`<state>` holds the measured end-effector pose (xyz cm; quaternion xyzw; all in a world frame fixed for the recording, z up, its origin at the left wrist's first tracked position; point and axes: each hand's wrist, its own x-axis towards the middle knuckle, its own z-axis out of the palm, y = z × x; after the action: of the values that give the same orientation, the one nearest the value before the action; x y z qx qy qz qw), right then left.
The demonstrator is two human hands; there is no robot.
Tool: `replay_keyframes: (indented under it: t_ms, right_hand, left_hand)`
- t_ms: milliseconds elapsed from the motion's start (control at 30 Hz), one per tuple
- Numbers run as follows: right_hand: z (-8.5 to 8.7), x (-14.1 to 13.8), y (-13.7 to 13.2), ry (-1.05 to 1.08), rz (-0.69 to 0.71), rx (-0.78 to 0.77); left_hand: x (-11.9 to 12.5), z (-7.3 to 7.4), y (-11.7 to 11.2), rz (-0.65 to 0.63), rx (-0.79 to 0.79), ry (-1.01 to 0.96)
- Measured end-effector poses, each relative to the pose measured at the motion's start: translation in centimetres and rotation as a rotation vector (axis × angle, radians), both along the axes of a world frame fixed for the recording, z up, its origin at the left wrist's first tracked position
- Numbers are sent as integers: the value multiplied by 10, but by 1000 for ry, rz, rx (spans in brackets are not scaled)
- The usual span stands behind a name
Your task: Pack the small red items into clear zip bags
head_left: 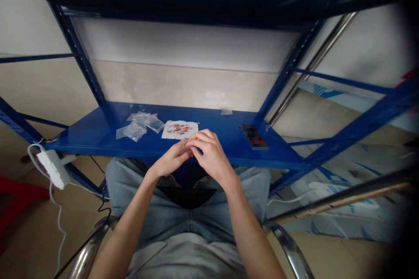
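My left hand [173,158] and my right hand [209,151] meet just over the front edge of the blue shelf. Between their closed fingers is a small translucent plastic bag [183,148], largely covered by the fingers; its contents cannot be made out. Right behind the hands lies a white sheet [166,132] bearing a cluster of small pink and brown pieces [179,128]. To the left of that sheet, several clear plastic bags [137,126] lie in a loose, overlapping pile.
Another small clear bag [226,112] rests near the shelf's back edge. A dark, pixelated flat object [253,136] lies on the right of the blue shelf [216,120]. A white power strip [54,168] with cables hangs at the left corner. Blue uprights flank the shelf, and another shelf spans overhead.
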<state>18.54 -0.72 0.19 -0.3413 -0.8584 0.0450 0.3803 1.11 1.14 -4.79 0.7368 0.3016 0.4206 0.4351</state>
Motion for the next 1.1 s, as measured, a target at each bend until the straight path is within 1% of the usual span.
replay_keyframes:
  t_ms: [33,100,167,233,300,367,500,600,667,800,900,1033,1100]
  right_hand:
    - [4,-1,-1,1,21,25]
    - [9,0,-3,9,99,25]
    - [6,1,-7,-1,148,-11]
    - [-2,3,-11,-39,125,-49]
    - [-14,5,-17,-85,81,-81]
    - [-29,5,-22,-128,69,-130]
    - [-62,2,-27,-219,11,-264]
    - [-77,1,-28,-262,-9,-277]
    - [-79,2,-29,-293,-6,-265]
    - [-72,5,-36,-354,9,-247]
    - [-69,4,-37,-398,9,-287]
    - [-75,-3,-31,-393,23,-309]
    - [-78,-6,-29,-386,31,-302]
  left_hand:
    - [-1,7,3,47,90,68]
    - [-4,21,6,93,223,195]
    - [-6,30,5,107,313,316]
    - [-5,33,1,142,377,438]
    - [-1,30,-4,191,422,553]
    - [6,24,-11,208,468,653]
    - [22,10,-22,153,549,790]
    - [28,-1,-25,111,546,830]
    - [27,-7,-24,92,527,808]
    - [19,-15,-23,53,418,674]
    - [18,-18,-28,41,345,679]
    - [20,-21,-31,138,394,748]
    - [20,-23,-31,138,408,730]
